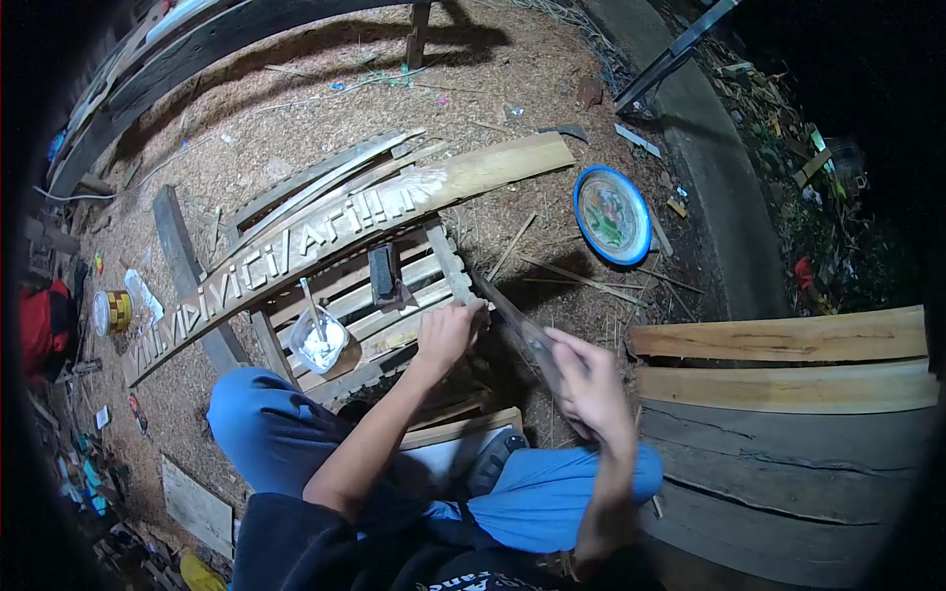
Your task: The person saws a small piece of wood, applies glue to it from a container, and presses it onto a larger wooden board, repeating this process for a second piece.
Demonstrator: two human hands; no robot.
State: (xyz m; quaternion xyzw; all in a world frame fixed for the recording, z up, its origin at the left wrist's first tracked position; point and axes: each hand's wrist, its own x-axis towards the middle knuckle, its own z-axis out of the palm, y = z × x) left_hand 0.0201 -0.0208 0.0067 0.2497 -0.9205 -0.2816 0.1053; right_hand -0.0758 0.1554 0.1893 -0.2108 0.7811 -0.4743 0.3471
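Observation:
My right hand [593,394] is closed around a long-bladed knife [527,330], its dark blade slanting up and left past the corner of a slatted wooden pallet [448,258]. Close to the blade, my left hand [448,340] is pinched at the pallet's right edge; whatever its fingers hold is too small to make out. Across the pallet lies a long board [507,164] with raised wooden letters [340,227] along it. On the slats stand a square tub of white paste [320,342] with a stick in it and a dark rectangular block [383,276].
A blue-rimmed round tray [645,231] lies on the shavings-covered ground to the right. Wide planks [788,394] are laid out at my right side. A yellow can [113,312] stands at far left. A wooden bench [246,44] runs along the top.

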